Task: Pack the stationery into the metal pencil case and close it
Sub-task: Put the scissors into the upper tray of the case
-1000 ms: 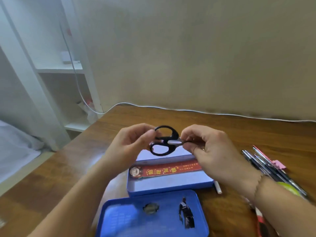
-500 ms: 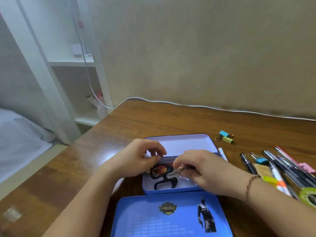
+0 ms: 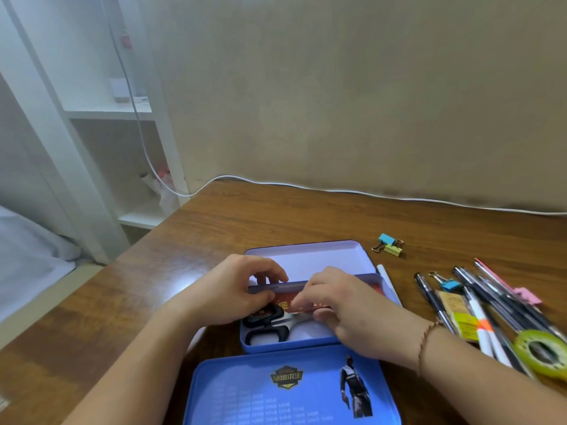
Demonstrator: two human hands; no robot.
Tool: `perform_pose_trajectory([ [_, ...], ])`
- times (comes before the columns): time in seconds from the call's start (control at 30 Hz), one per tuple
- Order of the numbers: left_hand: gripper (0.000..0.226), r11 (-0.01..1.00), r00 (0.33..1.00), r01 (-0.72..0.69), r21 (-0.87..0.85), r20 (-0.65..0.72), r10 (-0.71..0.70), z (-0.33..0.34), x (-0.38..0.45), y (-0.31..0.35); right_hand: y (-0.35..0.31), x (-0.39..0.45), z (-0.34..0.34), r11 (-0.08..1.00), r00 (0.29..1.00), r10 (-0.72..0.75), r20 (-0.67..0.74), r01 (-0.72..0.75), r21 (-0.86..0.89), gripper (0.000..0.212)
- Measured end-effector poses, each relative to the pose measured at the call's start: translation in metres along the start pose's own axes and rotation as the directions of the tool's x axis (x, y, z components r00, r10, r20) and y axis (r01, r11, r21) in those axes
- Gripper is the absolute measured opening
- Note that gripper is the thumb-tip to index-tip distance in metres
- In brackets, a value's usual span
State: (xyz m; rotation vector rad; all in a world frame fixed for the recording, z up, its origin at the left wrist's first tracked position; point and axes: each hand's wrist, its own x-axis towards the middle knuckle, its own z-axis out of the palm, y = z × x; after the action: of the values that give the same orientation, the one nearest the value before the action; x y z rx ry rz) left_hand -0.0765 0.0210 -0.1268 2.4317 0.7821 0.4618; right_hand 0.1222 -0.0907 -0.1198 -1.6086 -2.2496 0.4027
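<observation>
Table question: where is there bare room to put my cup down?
Bare wood lies on the table between the pencil case and the white cable, and left of the case. It is crowded on the right by the pens and tape roll.

Hands: two, the left hand [image 3: 227,292] and the right hand [image 3: 343,305], both over the pencil case [image 3: 306,343]
Scissors [image 3: 270,325]: one pair, inside the pencil case
Red card [image 3: 285,303]: one, inside the pencil case
Binder clips: three right of the pencil case, a blue [image 3: 387,240] and yellow [image 3: 393,250] pair, one blue [image 3: 446,283] among the pens
Tape roll [image 3: 541,352]: one
Pens [image 3: 478,289]: several, count unclear
</observation>
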Motion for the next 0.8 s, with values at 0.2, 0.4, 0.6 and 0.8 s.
perform_pose_trajectory([
  [0.2,0.028,1.0,1.0,0.0,0.018,-0.013,0.0,0.002,0.0,0.001,0.004,-0.014,-0.014,0.995,0.993,-0.008,-0.12,-0.003,-0.097,0.022],
  [0.4,0.018,0.999,0.999,0.006,0.035,-0.047,-0.004,0.004,0.0,0.003,0.045,-0.059,-0.076,0.935,0.895,0.287,-0.342,-0.339,-0.102,0.017],
  [0.6,0.014,0.988,0.995,-0.089,0.129,-0.039,0.095,0.006,0.001,0.001,0.068,-0.131,-0.092,0.807,0.753,0.539,-0.377,-0.59,-0.023,0.031],
  [0.8,0.041,0.966,0.975,-0.168,0.194,-0.113,0.192,0.007,-0.002,0.011,0.043,-0.153,-0.07,0.815,0.811,0.54,-0.225,-0.57,-0.103,0.019],
])
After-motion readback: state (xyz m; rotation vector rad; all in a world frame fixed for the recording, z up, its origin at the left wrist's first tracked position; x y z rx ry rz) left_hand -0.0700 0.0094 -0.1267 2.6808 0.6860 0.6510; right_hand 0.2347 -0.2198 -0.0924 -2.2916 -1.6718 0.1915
